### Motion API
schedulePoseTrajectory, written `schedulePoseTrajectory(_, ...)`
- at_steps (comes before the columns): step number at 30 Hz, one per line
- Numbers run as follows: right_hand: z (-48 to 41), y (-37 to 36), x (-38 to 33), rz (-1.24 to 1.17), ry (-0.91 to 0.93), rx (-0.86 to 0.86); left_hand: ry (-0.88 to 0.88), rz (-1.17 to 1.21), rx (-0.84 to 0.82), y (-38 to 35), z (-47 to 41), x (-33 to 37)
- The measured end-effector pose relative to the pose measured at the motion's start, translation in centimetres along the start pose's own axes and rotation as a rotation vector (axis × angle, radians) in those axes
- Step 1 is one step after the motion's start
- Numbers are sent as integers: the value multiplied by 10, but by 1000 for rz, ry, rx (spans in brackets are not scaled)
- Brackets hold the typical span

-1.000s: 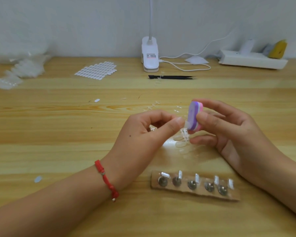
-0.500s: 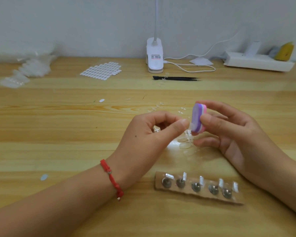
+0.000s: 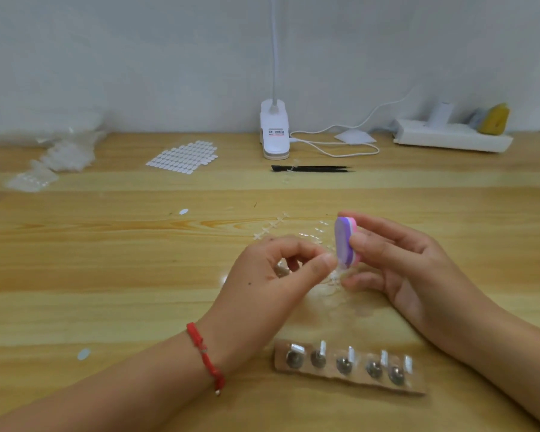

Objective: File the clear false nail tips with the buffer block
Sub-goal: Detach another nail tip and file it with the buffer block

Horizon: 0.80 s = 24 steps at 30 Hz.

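The left hand (image 3: pixel 275 275) curls thumb and forefinger into a pinch on a clear tip (image 3: pixel 335 277), with the other fingers tucked under. The tip is so glassy that we can barely trace it, but it sits at those fingertips, above the table (image 3: pixel 106 260), touching the lower end of the block (image 3: pixel 345 241). The right hand (image 3: pixel 412 272) grips the block upright between thumb and fingers.

We judge that the filing itself is in hand, with the tip's edge set to the block. The next move calls for short strokes of the block along that edge. The pinch must stay firm so the thin plastic neither flexes nor springs away.

From left to right we count:
- one heap of clear packets (image 3: pixel 60 157)
- two loose white ovals (image 3: pixel 83 354)
- one sheet of white tabs (image 3: pixel 184 157)
- one red cord (image 3: pixel 205 353) on the left wrist
- one lamp (image 3: pixel 274 132)
- one pair of black tweezers (image 3: pixel 312 168)
- one block
- one holder (image 3: pixel 349 377) with five metal studs, a small pale piece standing by each
- one power strip (image 3: pixel 449 138)

More clear tips lie under the hands, too faint for us to count.
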State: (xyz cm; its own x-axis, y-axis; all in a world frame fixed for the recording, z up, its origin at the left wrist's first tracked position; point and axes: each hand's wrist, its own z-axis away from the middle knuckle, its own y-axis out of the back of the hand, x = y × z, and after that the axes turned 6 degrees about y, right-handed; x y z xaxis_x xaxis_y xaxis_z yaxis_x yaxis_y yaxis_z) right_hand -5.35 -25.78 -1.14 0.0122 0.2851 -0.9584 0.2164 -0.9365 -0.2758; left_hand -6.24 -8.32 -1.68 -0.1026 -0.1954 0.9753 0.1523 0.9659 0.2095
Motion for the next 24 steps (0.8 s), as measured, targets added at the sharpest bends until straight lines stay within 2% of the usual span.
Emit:
schedulePoseTrajectory(3,1,-2,0,103,21,-116,14,72,55,6,-4,-2)
schedulePoseTrajectory(6,1,1,3,140,46,-83,4,19,27,5,-4,-2)
schedulePoseTrajectory(9,-1,1,4,71,29,-34,-9,12,-6,4,0,0)
schedulePoseTrajectory(13,1,-2,5,134,39,-109,-3,83,16,9,-4,-3)
schedulePoseTrajectory(16,0,-1,6,105,45,-63,-19,24,-50,7,-2,-2)
schedulePoseTrajectory(20,0,-1,6,129,50,-100,-15,64,23,10,-5,-6)
schedulePoseTrajectory(24,-1,-2,6,133,65,-85,-28,28,-18,8,-5,-4)
